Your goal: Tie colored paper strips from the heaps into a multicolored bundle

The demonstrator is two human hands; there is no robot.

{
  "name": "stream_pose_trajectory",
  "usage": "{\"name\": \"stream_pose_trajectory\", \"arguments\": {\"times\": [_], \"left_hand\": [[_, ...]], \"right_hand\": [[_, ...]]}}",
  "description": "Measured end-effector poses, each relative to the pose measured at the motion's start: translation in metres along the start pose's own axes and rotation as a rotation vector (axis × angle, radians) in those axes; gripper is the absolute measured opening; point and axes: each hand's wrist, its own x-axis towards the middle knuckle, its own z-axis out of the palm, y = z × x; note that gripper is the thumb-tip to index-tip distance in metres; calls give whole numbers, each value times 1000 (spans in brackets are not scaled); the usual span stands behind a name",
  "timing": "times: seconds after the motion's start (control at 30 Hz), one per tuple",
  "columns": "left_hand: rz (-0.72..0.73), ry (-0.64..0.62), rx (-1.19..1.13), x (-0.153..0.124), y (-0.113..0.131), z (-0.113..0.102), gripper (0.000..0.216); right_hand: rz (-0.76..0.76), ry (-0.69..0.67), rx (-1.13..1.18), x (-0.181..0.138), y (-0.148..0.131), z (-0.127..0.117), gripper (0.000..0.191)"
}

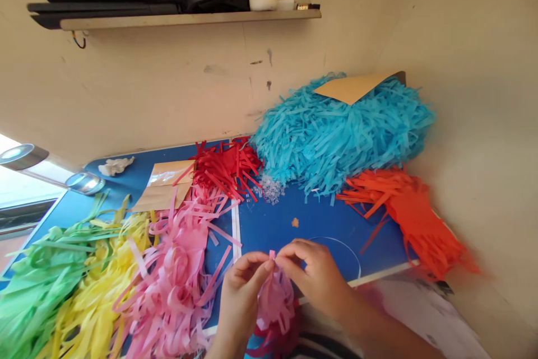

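A pink paper tassel [275,300] hangs below my two hands, its short twisted top showing between my fingertips. My left hand [244,289] pinches that top from the left side. From the right, my right hand [313,272] pinches at the same spot, thumb and forefinger closed. Some magenta and blue strips show beneath the pink tassel, low in the view; I cannot tell how they join it. To the left of my hands lies a heap of pink fringed tissue paper [180,275].
Yellow fringe [101,286] and green fringe [46,280] cover the table's left. Red fringe [225,163], a kraft envelope [166,182] and small clear bits [271,190] lie farther back. A big blue pile [336,135] and orange fringe [414,213] stand right. A shelf [189,20] hangs above.
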Motion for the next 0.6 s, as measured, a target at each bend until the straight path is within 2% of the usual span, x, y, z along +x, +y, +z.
{"name": "stream_pose_trajectory", "arguments": {"times": [0.2,0.37,0.6], "left_hand": [[49,-24,61,-3,1,0,26],[2,22,17,-4,3,2,32],[1,53,-11,-3,1,1,34]], "right_hand": [[151,-63,214,1,1,-4,7],[176,-50,210,-1,1,-4,9],[143,46,159,-2,-1,-4,11]]}}
